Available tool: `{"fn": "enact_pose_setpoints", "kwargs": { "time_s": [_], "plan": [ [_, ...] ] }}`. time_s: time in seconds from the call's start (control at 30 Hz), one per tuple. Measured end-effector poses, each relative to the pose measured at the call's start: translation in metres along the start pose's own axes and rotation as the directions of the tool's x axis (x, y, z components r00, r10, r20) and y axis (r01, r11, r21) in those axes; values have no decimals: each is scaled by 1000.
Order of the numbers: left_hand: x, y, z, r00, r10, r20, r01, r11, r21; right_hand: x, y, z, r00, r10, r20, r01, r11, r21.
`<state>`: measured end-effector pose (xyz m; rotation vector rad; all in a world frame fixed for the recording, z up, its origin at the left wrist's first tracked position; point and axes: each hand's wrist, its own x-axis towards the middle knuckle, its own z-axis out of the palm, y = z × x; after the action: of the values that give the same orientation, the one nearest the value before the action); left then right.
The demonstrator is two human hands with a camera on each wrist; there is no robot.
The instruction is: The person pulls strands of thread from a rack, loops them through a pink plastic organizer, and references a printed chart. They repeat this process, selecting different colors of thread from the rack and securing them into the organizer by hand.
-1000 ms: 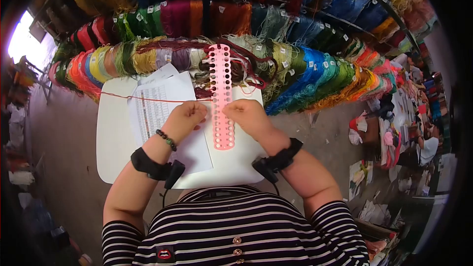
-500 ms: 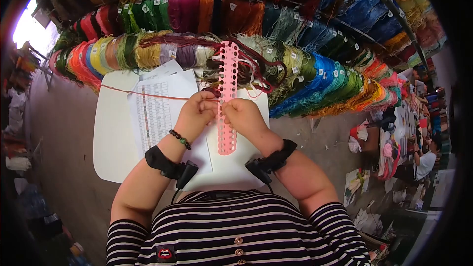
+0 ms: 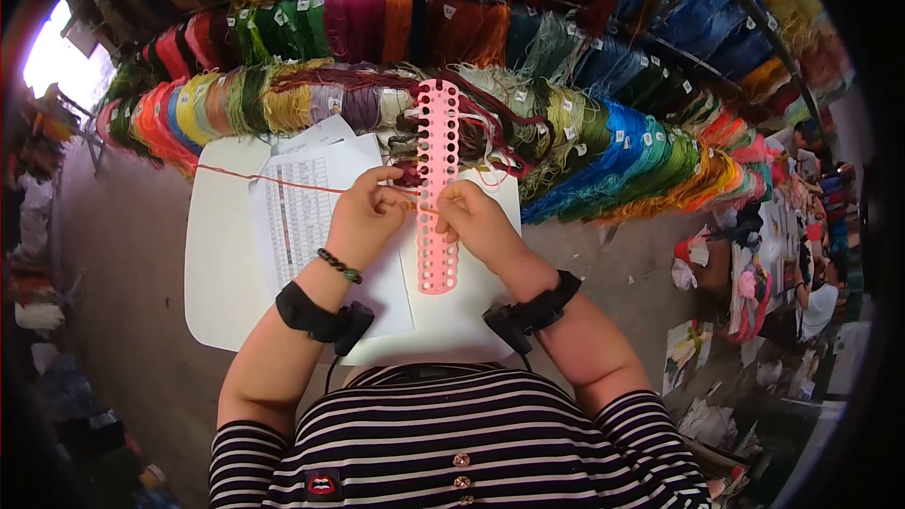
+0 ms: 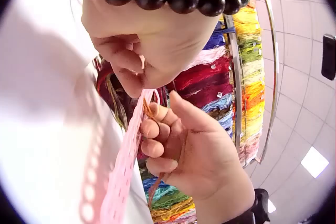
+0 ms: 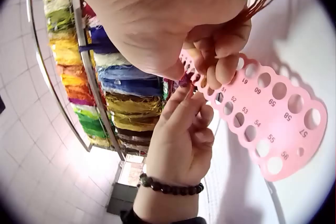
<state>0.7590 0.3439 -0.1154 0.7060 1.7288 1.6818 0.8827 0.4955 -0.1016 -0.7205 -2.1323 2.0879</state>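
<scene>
Thread (image 4: 149, 110) pinched by left hand (image 3: 370, 214) and right hand (image 3: 477, 227) crosses the pink card (image 3: 437, 250), whose lower edge faces bare table (image 3: 448, 327).

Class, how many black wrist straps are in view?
2: left wrist strap, elbow-side of the beaded bracelet; right wrist strap, around the wrist behind the right hand. Both show clearly.

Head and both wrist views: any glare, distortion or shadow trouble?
Head: fisheye bowing, dark corners, bright patch at upper left blown out. Left wrist: white surface washed out. Right wrist: soft shadow beside the pink strip, whose nearer numbers are legible.
</scene>
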Motion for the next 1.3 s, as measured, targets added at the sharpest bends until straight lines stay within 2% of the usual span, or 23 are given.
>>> {"fn": "enact_pose_setpoints", "kwargs": {
  "time_s": [0.03, 0.07, 0.17, 0.27, 0.37, 0.47, 0.57, 0.67, 0.77, 0.87, 0.97, 1.07, 1.1, 1.17, 1.2, 1.23, 1.27, 1.3],
  "plan": [
    [-2, 12, 0, 1000, -4, -6, 4, 999, -39, 3, 8, -4, 1000, -7, 22, 6, 1000, 18],
    [-6, 27, 0, 991, -134, 4, 132, 977, -167, 4, 15, -7, 999, -14, 44, 12, 999, 34],
    [-9, 34, 4, 972, -224, 71, 233, 874, -426, 5, 19, -5, 1000, 0, 15, 0, 1000, 9],
    [-9, 31, 6, 979, -180, 93, 202, 881, -429, 3, 13, -3, 1000, 12, -1, -12, 1000, -14],
    [-12, 31, 5, 971, -200, 134, 237, 888, -393, 5, 18, -2, 1000, 3, -17, -3, 1000, -12],
    [-9, 21, 10, 992, -58, 111, 96, 923, -372, 3, 16, -2, 1000, -6, -10, 5, 1000, -21],
    [-9, 21, 15, 989, -101, 107, 142, 840, -523, 4, 19, -3, 1000, -13, -19, 13, 1000, -9],
    [-10, 30, 17, 978, -147, 146, 205, 799, -565, 3, 17, -1, 999, 0, -40, -1, 1000, -22],
    [-5, 12, 18, 995, -29, 96, 71, 882, -466, 5, 19, -4, 1000, 28, -12, -28, 1000, 3],
    [-4, 15, 21, 998, -4, 68, 37, 868, -495, 5, 23, -4, 1000, -4, -9, 5, 999, 52],
    [-6, 23, 15, 983, -83, 165, 146, 897, -418, 7, 27, -1, 997, -43, -69, 45, 999, 31],
    [-3, 16, 22, 976, -97, 193, 149, 950, -276, 8, 28, -9, 999, -36, 23, 30, 979, 204],
    [-3, 18, 23, 972, -72, 224, 99, 989, -114, 8, 28, -12, 999, -34, 19, 28, 962, 270],
    [-2, 21, 23, 956, -39, 292, -23, 978, 207, 7, 27, -15, 999, -30, 16, 21, 917, 397],
    [-3, 19, 23, 960, 3, 279, -83, 959, 272, 4, 21, -15, 995, -48, -85, 63, 982, 178],
    [-3, 19, 22, 963, 9, 270, -88, 955, 283, -1, 12, -15, 980, -92, -178, 83, 995, -54],
    [-3, 21, 21, 965, 15, 261, -94, 951, 294, -3, 7, -14, 954, -156, -257, 79, 955, -284],
    [-3, 23, 20, 968, 20, 252, -99, 947, 304, 2, 17, -13, 949, -211, -233, 146, 952, -268]
  ]
}}
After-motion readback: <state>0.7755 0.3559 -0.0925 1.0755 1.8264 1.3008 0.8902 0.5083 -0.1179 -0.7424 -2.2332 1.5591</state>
